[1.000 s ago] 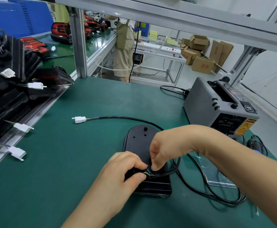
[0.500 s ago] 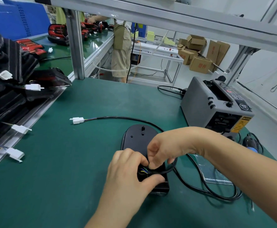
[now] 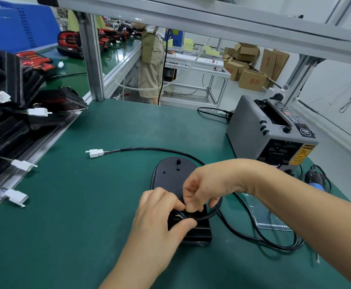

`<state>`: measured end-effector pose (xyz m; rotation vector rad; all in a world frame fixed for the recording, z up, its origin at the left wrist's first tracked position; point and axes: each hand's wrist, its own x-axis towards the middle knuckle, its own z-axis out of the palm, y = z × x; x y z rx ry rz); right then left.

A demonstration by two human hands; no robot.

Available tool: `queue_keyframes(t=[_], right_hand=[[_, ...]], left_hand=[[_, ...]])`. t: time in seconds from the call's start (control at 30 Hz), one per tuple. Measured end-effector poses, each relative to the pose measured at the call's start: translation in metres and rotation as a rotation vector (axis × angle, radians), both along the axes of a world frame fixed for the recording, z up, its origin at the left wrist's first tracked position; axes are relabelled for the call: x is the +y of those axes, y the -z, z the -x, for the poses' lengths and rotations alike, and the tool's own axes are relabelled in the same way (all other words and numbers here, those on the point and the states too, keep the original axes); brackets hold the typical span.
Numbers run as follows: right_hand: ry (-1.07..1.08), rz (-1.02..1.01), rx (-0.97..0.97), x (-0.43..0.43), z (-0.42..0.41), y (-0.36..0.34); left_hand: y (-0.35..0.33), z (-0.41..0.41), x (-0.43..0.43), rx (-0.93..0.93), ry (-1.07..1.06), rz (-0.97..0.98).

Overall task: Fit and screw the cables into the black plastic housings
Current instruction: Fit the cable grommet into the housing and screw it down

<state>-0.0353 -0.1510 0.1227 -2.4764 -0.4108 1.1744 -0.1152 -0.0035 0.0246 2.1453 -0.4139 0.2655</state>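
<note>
The housing [image 3: 174,174] lies flat on the desk [image 3: 83,230], a little right of its middle, rounded end toward the far edge. The left hand [image 3: 160,215] grips its near end, thumb curled below the coloured wires [image 3: 179,215] and fingers above them. It sits closer to the right hand [image 3: 203,188] than a second ago, and little has shifted in the last half second. The right hand pinches the cable [image 3: 149,150] just above those wires, with a loop of it under its fingers. The cable's connector [image 3: 94,153] lies well apart toward the left. Bare mat lies left of the housing and along the near edge. A stack of black parts [image 3: 3,122] crowds the left edge, and a dispenser [image 3: 253,138] stands at the far right.
</note>
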Motion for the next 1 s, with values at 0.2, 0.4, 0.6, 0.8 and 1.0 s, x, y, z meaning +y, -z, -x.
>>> queue_keyframes(t=[0.2, 0.4, 0.6, 0.8, 1.0], right_hand=[[0.04, -0.091, 0.019, -0.01, 0.004, 0.005], [0.045, -0.133, -0.046, -0.012, 0.008, 0.009], [0.001, 0.005, -0.135, -0.005, 0.01, 0.004], [0.01, 0.012, -0.158, -0.007, 0.013, 0.003], [0.056, 0.02, -0.173, -0.006, 0.015, 0.004]], left_hand=[[0.002, 0.0, 0.0, 0.0, -0.023, 0.013], [0.002, -0.001, -0.001, 0.009, -0.02, 0.019], [0.003, -0.001, 0.0, 0.01, -0.018, 0.042], [0.002, -0.002, -0.001, 0.018, -0.02, 0.041], [0.003, -0.001, -0.001, 0.018, -0.022, 0.045]])
